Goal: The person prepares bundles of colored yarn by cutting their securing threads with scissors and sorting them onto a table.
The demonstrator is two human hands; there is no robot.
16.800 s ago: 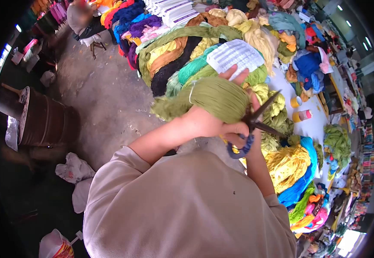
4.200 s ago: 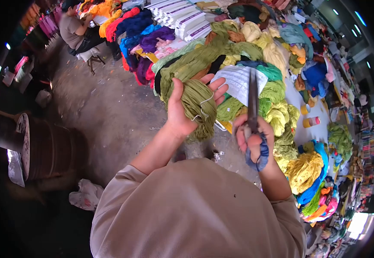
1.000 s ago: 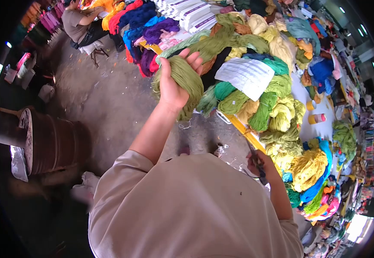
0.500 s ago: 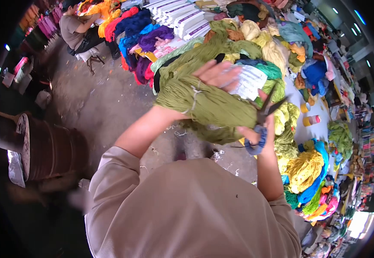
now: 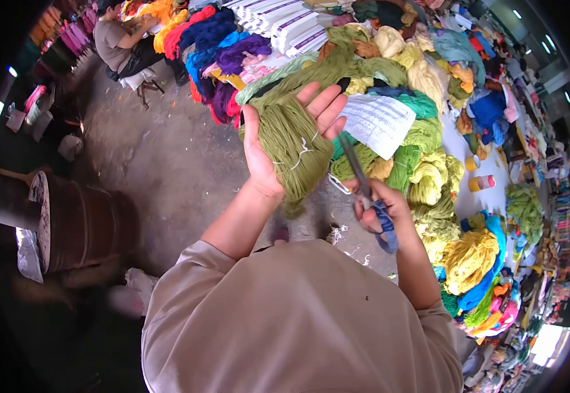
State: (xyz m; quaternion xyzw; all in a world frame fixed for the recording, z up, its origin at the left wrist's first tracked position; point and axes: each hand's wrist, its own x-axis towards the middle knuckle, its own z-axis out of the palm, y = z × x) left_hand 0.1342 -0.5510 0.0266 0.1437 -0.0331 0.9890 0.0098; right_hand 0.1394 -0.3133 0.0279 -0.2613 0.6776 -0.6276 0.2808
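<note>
An olive-green yarn bundle (image 5: pixel 294 147), tied with a thin white string, rests across my left hand (image 5: pixel 262 154). The palm of that hand faces up and its fingers are spread, with the bundle lying on it. To the right, my right hand (image 5: pixel 383 203) is wrapped round dark scissors (image 5: pixel 355 164) with blue-wrapped handles. Their blades point up and left and look nearly closed, slightly blurred. Behind the scissors a printed paper sheet (image 5: pixel 380 121) lies on green yarn (image 5: pixel 422 137). More olive yarn (image 5: pixel 324 69) stretches over the pile beyond my left hand.
Colourful yarn heaps and white packets (image 5: pixel 281 23) cover the table ahead and to the right. Cone spools (image 5: pixel 481 183) stand on the right. A seated person (image 5: pixel 117 42) is at the upper left. A rusty barrel (image 5: pixel 81 223) stands at the left, beside the floor.
The yarn bundle is more compact and more upright on my opened left palm. My right hand and the scissors have moved left and down, and the blades have come together.
</note>
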